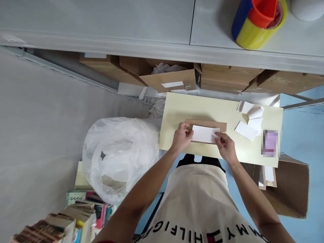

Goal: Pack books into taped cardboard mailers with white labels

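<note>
A flat brown cardboard parcel (205,124) lies on a pale yellow table (177,111). A white label (204,134) rests on top of it. My left hand (181,136) pinches the label's left edge, fingers closed on it. At the label's right edge, my right hand (226,145) presses down with closed fingers.
Loose white paper pieces (249,121) lie on the table's right part, beside a blurred purple item (270,143). Open cardboard boxes (167,76) sit under a grey shelf holding a coloured tape roll (258,22). A white plastic bag (118,155) and books (76,216) lie at left; another box (291,189) at right.
</note>
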Demonstrator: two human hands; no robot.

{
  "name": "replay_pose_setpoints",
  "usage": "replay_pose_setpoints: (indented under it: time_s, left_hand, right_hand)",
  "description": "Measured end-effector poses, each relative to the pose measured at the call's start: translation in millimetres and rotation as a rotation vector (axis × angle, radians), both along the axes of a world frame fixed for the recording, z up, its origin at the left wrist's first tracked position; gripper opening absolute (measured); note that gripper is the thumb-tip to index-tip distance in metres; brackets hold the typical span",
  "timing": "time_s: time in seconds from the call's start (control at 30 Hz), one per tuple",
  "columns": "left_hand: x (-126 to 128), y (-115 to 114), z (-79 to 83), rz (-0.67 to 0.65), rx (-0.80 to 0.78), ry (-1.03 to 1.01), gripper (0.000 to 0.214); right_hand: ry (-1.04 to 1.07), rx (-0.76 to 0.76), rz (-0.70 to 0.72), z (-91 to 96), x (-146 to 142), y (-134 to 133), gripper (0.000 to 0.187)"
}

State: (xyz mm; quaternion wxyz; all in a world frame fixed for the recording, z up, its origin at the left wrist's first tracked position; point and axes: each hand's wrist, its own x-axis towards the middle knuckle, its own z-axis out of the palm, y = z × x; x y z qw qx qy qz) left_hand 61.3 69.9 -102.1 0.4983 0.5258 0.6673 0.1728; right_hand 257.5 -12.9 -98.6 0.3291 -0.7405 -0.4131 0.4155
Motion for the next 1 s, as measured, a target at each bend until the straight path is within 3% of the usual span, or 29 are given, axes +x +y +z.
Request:
replay_pose_setpoints:
  time_s: [0.53, 1.0]
  left_hand:
    - [2.4, -1.0, -5.9, -0.062, 0.031, 0.134, 0.025]
    - [1.5, 0.5, -7.3, -0.210, 0.033, 0.331, 0.030]
  right_hand:
    - [-0.067, 0.009, 0.107, -8.3, 7.4, 7.9, 0.032]
    - [-0.164, -0.055, 0.207, -6.8, 8.9, 7.2, 0.042]
